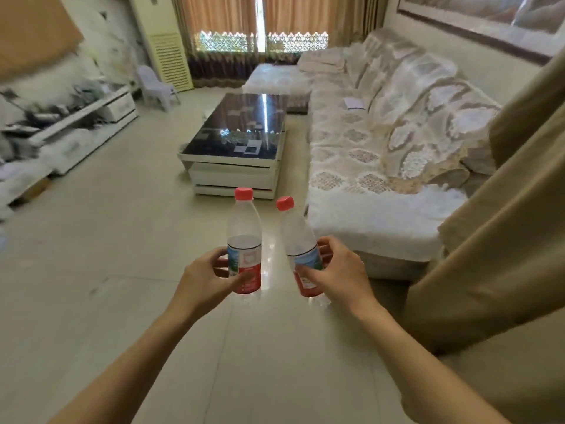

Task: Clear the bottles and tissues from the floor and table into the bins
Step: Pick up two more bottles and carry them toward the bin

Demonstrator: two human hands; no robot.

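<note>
- Now we hold two bottles, one in each hand, out in front of us over the floor (91,240).
- Our left hand (208,278) wraps its fingers and thumb round the left bottle (244,246) at the label, low down. The bottle stands straight up, red cap on top.
- Our right hand (339,270) grips the right bottle (301,249) low down too. This one leans a bit to the left, so the two caps come near each other but do not touch.
- Both bottles look clear and almost empty, so we think they are light and easy to carry with one hand each.
- Holding them low by the label keeps the caps up, and nothing should drip if a cap is loose.
- We think we carry two at once to save a trip to the bins. We cannot see any bins from here.
- Ahead is the dark, shiny surface (238,133), well apart from us. A sofa (382,154) runs along the right. A small white thing lies on it; we cannot tell if it is a tissue.
- Next we would look for the bins and drop the bottles in.
- We see no tissues on the floor near us.
</note>
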